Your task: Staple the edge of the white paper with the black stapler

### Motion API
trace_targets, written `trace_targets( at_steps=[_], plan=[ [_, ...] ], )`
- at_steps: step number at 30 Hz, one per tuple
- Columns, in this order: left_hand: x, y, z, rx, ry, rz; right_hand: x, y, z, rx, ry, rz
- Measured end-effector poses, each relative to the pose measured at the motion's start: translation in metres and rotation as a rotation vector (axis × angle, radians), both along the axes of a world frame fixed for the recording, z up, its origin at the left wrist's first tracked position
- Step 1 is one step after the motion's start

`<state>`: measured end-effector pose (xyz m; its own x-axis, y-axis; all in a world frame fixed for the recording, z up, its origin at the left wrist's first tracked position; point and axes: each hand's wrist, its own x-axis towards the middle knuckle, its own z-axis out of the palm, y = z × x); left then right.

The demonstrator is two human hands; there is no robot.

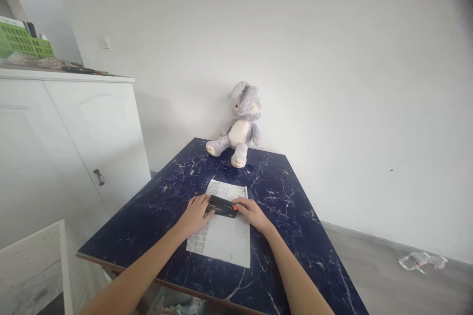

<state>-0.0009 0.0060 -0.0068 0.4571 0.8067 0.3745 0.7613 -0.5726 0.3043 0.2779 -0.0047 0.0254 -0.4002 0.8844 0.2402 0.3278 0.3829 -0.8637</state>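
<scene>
A black oblong device [222, 206] with an orange piece at its right end lies across a white sheet of paper [226, 243]; its exact kind is hard to make out. My left hand [195, 215] grips the device's left end, thumb at the near side and fingers at the far side. At the other end, the fingers of my right hand [253, 212] are closed around the orange piece. Grey printed patterns run along the paper's left side and top. The paper rests on a dark blue marbled table [288, 236].
A lilac plush rabbit [239, 130] sits at the table's far end against the white wall. To the left stands a white cabinet [99, 123] with a green basket [27, 39] on top. Clear plastic packaging [421, 261] lies on the floor at right.
</scene>
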Motion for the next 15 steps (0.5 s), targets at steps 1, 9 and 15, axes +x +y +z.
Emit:
trace_targets(
  at_steps=[1, 9, 15],
  plan=[
    [0.0, 0.0, 0.0, -0.001, -0.003, 0.001, 0.0, -0.001, 0.001, -0.004, 0.005, 0.006],
    [0.001, -0.001, 0.002, -0.027, -0.037, -0.005, 0.0, 0.003, -0.006, 0.014, 0.007, -0.024],
    [0.003, -0.005, 0.014, -0.093, -0.064, -0.024, 0.001, 0.006, -0.01, 0.036, 0.002, -0.009]
  ],
)
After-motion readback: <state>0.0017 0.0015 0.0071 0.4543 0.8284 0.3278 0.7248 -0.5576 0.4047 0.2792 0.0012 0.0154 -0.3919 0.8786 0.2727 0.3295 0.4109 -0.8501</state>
